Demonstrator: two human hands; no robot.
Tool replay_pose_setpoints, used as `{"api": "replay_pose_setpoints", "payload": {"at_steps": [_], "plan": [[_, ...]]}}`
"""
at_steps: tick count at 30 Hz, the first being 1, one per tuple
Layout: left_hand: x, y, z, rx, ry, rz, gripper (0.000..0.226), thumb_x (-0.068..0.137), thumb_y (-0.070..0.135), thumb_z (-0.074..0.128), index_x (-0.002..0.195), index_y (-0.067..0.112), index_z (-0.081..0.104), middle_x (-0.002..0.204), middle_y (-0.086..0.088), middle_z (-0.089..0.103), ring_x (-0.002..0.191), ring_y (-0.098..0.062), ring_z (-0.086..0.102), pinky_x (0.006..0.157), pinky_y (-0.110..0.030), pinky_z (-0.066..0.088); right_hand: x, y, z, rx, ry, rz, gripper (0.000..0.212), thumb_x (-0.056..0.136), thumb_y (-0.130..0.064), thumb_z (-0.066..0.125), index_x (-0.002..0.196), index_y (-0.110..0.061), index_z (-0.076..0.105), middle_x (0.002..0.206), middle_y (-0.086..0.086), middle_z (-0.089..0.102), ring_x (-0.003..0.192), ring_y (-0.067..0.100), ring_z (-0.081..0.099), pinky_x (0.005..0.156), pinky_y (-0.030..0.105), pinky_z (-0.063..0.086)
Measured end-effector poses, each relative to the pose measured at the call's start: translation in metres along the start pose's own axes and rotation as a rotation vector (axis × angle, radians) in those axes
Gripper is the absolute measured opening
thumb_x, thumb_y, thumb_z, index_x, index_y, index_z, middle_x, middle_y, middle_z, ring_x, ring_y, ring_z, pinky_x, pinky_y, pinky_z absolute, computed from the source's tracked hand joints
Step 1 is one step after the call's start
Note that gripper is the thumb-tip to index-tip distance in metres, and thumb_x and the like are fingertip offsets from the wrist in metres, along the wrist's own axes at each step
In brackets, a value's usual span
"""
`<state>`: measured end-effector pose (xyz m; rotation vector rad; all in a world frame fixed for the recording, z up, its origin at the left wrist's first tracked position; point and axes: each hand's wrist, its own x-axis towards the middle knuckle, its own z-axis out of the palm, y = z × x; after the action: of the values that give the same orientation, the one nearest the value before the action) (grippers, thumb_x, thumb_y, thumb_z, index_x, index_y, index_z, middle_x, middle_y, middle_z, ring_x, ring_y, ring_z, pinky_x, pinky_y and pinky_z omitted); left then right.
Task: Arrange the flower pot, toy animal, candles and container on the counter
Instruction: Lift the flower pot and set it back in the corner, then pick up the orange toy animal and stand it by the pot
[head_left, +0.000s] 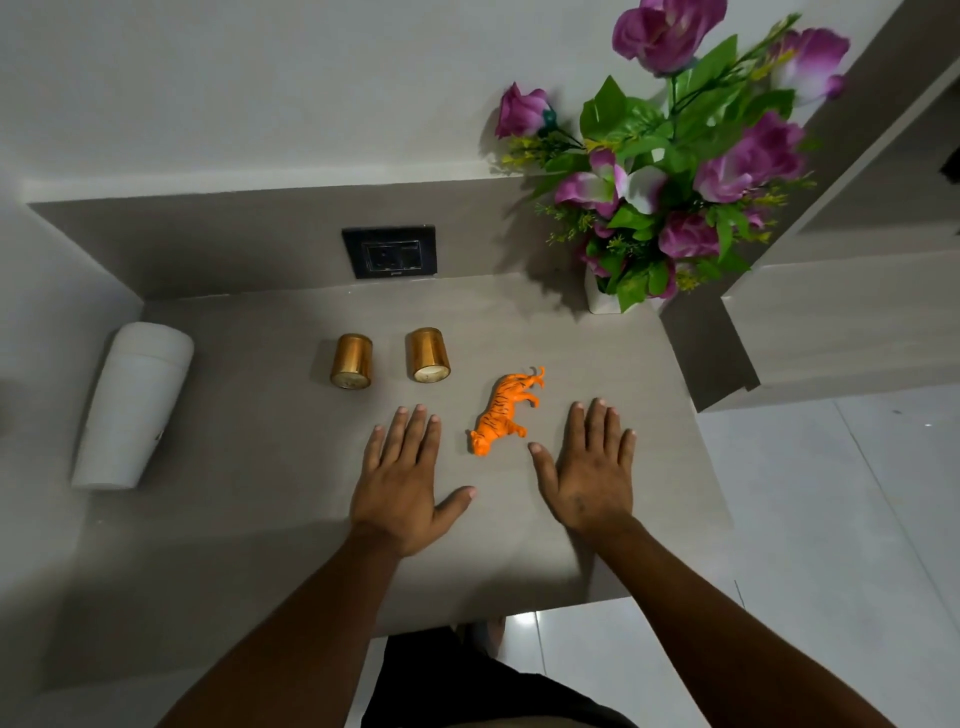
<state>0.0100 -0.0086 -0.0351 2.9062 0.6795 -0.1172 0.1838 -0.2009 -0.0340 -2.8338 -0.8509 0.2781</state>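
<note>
Neither grip holds anything: your left hand (402, 483) and right hand (592, 475) lie flat, fingers spread, flanking the orange striped plastic toy tiger (505, 411) on the grey worktop (249, 499); no piece is in hand; next, judged, close on one.

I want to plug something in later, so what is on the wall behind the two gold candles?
Behind the two gold candles, a dark socket plate sits on the low back wall, uncovered. The flower pot stands to its right; the blooms hide part of the wall there.
</note>
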Motion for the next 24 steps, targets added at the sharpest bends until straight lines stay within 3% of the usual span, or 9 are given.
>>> {"api": "replay_pose_setpoints", "payload": {"at_steps": [2, 4, 6, 9, 15, 19, 22, 24], "plan": [[0.0, 0.001, 0.0, 0.005, 0.0, 0.002, 0.102, 0.09, 0.085, 0.019, 0.162, 0.012, 0.018, 0.17, -0.011, 0.013, 0.158, -0.029, 0.003, 0.126, -0.056, 0.013, -0.002, -0.003, -0.01, 0.087, 0.026, -0.022, 0.088, 0.097, -0.069, 0.03, 0.158, -0.008, 0.012, 0.166, 0.021, 0.008, 0.153, 0.036, 0.0, 0.122, 0.056, 0.003], [-0.001, 0.001, 0.0, 0.004, -0.008, 0.004, 0.103, 0.09, 0.085, 0.018, 0.162, 0.012, 0.016, 0.171, -0.011, 0.011, 0.158, -0.029, 0.002, 0.126, -0.056, 0.012, -0.005, -0.014, -0.023, 0.138, 0.113, -0.203, 0.083, 0.095, -0.056, 0.052, 0.156, -0.01, 0.021, 0.161, 0.021, 0.021, 0.148, 0.039, 0.018, 0.118, 0.054, 0.02], [0.0, 0.001, 0.0, 0.013, -0.023, -0.002, 0.103, 0.09, 0.086, 0.014, 0.162, 0.013, 0.012, 0.171, -0.009, 0.006, 0.158, -0.028, -0.003, 0.126, -0.056, 0.01, -0.006, -0.035, -0.033, 0.141, 0.188, -0.447, 0.075, 0.088, -0.044, 0.064, 0.15, -0.016, 0.034, 0.148, 0.015, 0.038, 0.128, 0.037, 0.042, 0.1, 0.047, 0.037], [-0.001, 0.003, -0.001, 0.024, -0.05, -0.011, 0.104, 0.089, 0.086, 0.01, 0.163, 0.013, 0.008, 0.172, -0.009, 0.001, 0.158, -0.027, -0.008, 0.126, -0.056, 0.008, 0.0, -0.066, -0.043, 0.037, 0.136, -0.594, 0.071, 0.082, -0.038, 0.071, 0.145, -0.021, 0.044, 0.13, 0.01, 0.052, 0.104, 0.032, 0.052, 0.081, 0.041, 0.043], [-0.003, 0.007, -0.003, 0.032, -0.045, -0.035, 0.105, 0.088, 0.088, 0.009, 0.163, 0.014, 0.006, 0.172, -0.009, -0.001, 0.158, -0.028, -0.011, 0.127, -0.055, 0.005, 0.015, -0.081, -0.047, -0.147, 0.155, -0.623, 0.029, 0.084, -0.022, 0.075, 0.112, -0.013, 0.073, 0.105, 0.018, 0.065, 0.089, 0.04, 0.062, 0.071, 0.045, 0.05], [-0.004, 0.01, -0.002, 0.025, -0.05, -0.039, 0.104, 0.088, 0.088, 0.011, 0.163, 0.015, 0.005, 0.172, -0.009, -0.002, 0.157, -0.028, -0.012, 0.127, -0.055, 0.002, 0.022, -0.076, -0.049, -0.112, 0.222, -0.581, 0.03, 0.076, -0.01, 0.08, 0.105, -0.008, 0.072, 0.098, 0.015, 0.067, 0.078, 0.037, 0.065, 0.064, 0.041, 0.049], [-0.004, 0.01, -0.001, 0.011, -0.029, -0.046, 0.104, 0.088, 0.088, 0.013, 0.163, 0.015, 0.009, 0.172, -0.009, 0.001, 0.158, -0.029, -0.009, 0.127, -0.056, 0.004, 0.031, -0.065, -0.049, 0.123, 0.2, -0.355, 0.026, 0.089, -0.003, 0.066, 0.115, -0.004, 0.065, 0.111, 0.019, 0.061, 0.076, 0.043, 0.061, 0.063, 0.045, 0.049], [-0.003, 0.01, -0.001, 0.009, -0.036, -0.047, 0.104, 0.087, 0.088, 0.012, 0.163, 0.016, 0.008, 0.172, -0.009, 0.002, 0.158, -0.029, -0.008, 0.127, -0.055, 0.004, 0.036, -0.059, -0.045, 0.388, 0.209, -0.151, 0.021, 0.098, -0.011, 0.058, 0.119, -0.007, 0.059, 0.12, 0.016, 0.055, 0.08, 0.043, 0.06, 0.064, 0.048, 0.051]]}}
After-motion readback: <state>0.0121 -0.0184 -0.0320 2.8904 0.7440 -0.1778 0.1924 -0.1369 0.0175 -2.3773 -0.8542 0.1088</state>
